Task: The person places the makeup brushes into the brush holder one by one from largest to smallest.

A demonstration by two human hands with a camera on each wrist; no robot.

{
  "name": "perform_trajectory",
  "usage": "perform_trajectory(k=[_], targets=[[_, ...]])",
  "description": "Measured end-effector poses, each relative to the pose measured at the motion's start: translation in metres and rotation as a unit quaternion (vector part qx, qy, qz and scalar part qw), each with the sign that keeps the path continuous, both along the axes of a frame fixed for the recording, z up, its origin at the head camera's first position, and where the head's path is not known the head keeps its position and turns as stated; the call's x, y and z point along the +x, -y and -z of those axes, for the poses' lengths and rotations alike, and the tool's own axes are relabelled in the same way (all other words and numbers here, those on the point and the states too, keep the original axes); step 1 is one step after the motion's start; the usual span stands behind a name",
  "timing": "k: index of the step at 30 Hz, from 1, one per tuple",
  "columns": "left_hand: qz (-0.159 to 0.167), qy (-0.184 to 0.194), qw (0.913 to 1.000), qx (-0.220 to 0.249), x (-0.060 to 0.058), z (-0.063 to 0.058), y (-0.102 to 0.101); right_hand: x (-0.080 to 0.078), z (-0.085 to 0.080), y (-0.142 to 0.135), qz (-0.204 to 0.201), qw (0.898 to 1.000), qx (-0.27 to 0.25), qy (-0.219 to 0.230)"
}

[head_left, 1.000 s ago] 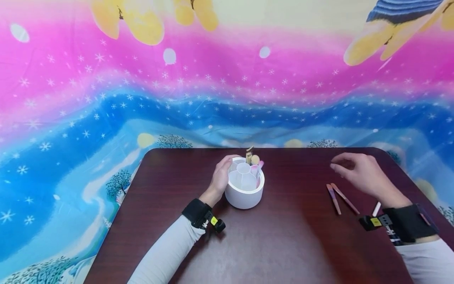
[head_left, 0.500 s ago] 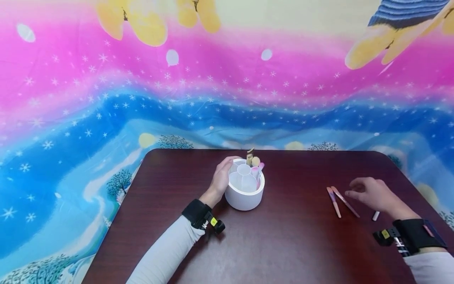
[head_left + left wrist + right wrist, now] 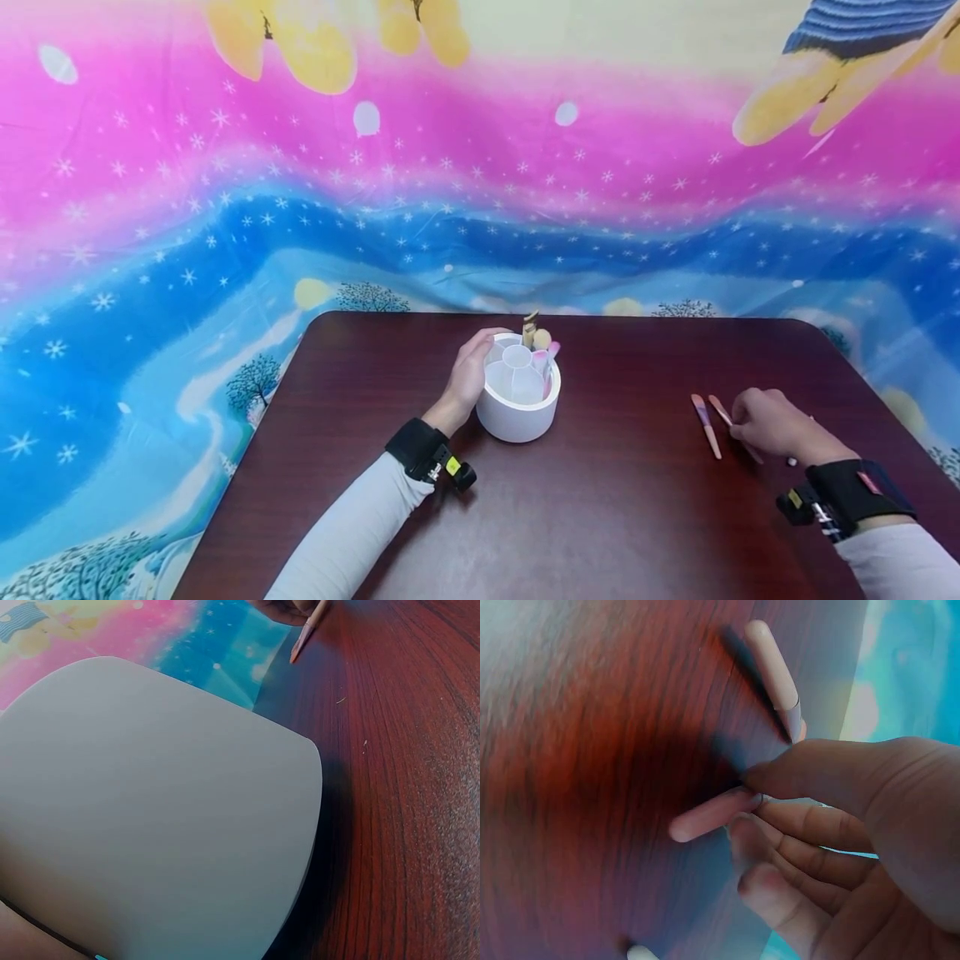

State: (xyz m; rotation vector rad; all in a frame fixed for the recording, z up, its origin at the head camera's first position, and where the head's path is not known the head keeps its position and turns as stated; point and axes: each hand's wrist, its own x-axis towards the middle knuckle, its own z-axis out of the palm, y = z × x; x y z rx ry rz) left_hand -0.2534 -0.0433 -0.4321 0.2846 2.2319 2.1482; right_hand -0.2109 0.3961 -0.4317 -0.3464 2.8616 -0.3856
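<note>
A round white makeup holder (image 3: 517, 421) with clear inner compartments stands mid-table; its pale outer wall fills much of the left wrist view. My left hand (image 3: 467, 375) grips its left side, fingers curved along the rim. Pink-tipped brushes (image 3: 553, 350) and a gold-coloured item (image 3: 528, 332) stand upright in its back right part. Over on the right, my right hand (image 3: 772, 425) pinches a makeup brush (image 3: 709, 816) between thumb and fingers, close over the table; the brush's middle is hidden by the fingers. A second makeup brush (image 3: 706, 427) lies just left of it.
A small white-ended item (image 3: 792, 461) lies partly hidden under the right wrist. The dark red wooden table (image 3: 600, 517) ends at a colourful printed cloth (image 3: 480, 183) hanging behind it.
My right hand has moved down toward the table and come back slightly left onto the right-hand brush, its fingers closing on it. The left hand and holder have stayed in place.
</note>
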Motion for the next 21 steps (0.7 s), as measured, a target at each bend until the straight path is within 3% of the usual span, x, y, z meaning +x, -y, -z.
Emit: perform_trajectory(k=[9,15,21], targets=[[-0.004,0.005,1.0000,-0.004,0.002,-0.002,0.002,0.004,-0.015,0.010,-0.005,1.000,0.006,0.001],[-0.005,-0.005,1.0000,0.002,0.001,-0.002,0.003,0.006,-0.040,0.032,-0.021,0.997,0.005,-0.069],[-0.006,-0.014,0.9998,0.010,0.000,-0.001,0.004,0.011,-0.067,0.065,-0.050,0.988,-0.026,-0.146]])
